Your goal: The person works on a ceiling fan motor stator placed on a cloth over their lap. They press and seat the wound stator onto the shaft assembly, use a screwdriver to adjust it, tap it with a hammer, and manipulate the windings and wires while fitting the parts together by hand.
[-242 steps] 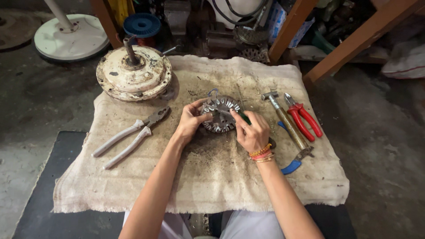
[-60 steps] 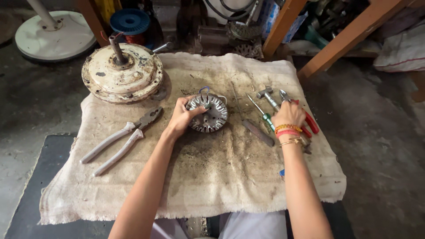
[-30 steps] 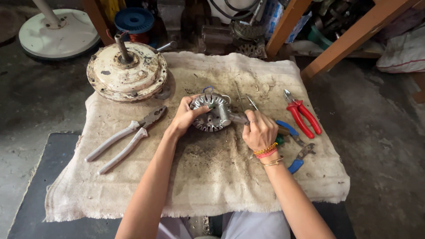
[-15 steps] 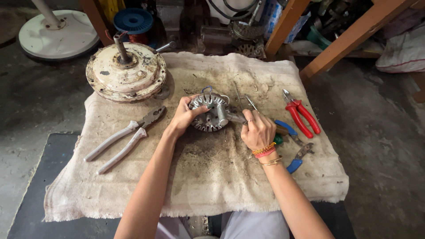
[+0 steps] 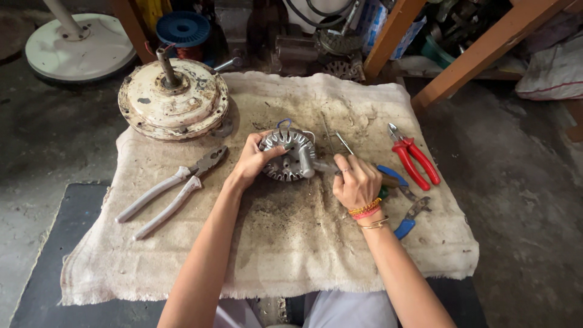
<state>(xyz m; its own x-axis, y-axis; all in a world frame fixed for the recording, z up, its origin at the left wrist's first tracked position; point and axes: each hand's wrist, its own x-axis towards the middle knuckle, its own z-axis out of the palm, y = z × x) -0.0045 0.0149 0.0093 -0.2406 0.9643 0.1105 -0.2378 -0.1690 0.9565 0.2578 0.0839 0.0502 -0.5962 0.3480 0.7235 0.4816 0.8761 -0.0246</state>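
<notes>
A round grey metal stator [image 5: 285, 155] with slotted teeth and wire ends lies on the dirty cloth [image 5: 291, 243]. My left hand [image 5: 252, 161] grips its left edge and holds it tilted. My right hand [image 5: 355, 181] is closed around the handle of a small hammer [image 5: 313, 164], whose grey head rests against the stator's middle. Bangles circle my right wrist.
Pale-handled pliers [image 5: 173, 188] lie left on the cloth. A worn cream motor housing [image 5: 173, 100] with a shaft stands at the back left. Red-handled cutters [image 5: 413, 155], blue-handled pliers [image 5: 407, 209] and a thin screwdriver [image 5: 343, 143] lie right. A fan base [image 5: 79, 51], wire spool [image 5: 182, 27] and wooden legs stand behind.
My right hand fetched the hammer from the tools on the right and brought its head to the stator. My left hand has kept hold of the stator.
</notes>
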